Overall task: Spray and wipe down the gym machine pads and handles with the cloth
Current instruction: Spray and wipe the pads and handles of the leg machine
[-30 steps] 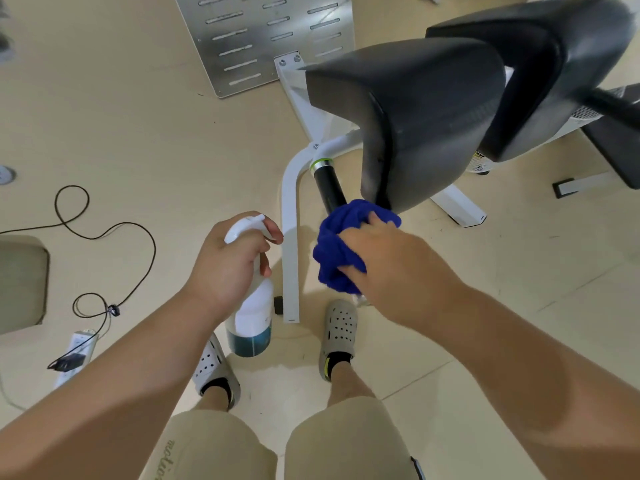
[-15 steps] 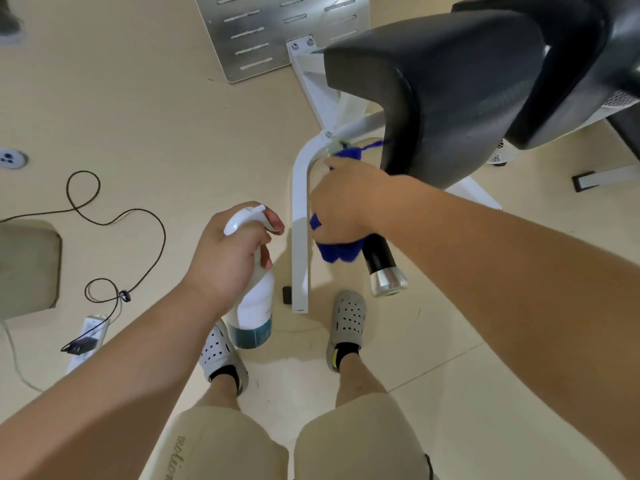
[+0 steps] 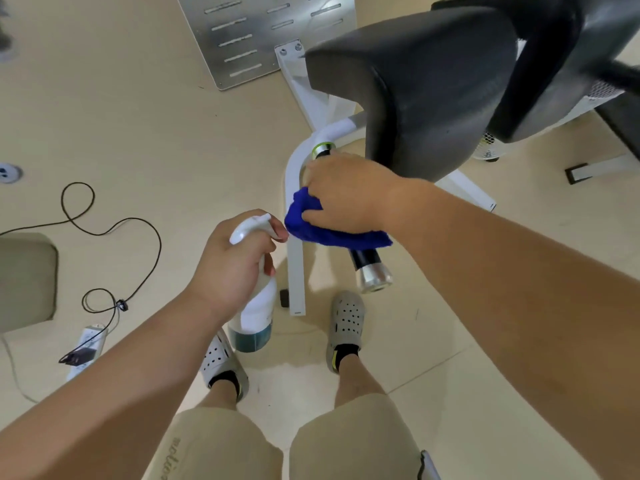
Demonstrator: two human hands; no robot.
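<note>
Wrapping blue cloth (image 3: 334, 233) round black handle (image 3: 363, 263) with right grip (image 3: 346, 195), facing bare near end along far-to-near axis; clutching spray bottle (image 3: 254, 306) in left grip (image 3: 232, 265), just left.

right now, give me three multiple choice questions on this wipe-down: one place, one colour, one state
1. Where is the cloth? A on the floor B around the machine handle C on the black pad
2. What colour is the cloth? A blue B white C green
3. What is the left hand doing? A hanging open B pressing the pad C holding the spray bottle

B: the right hand holds it round the handle. A: it is deep blue. C: fingers curl round the bottle's neck.
</note>
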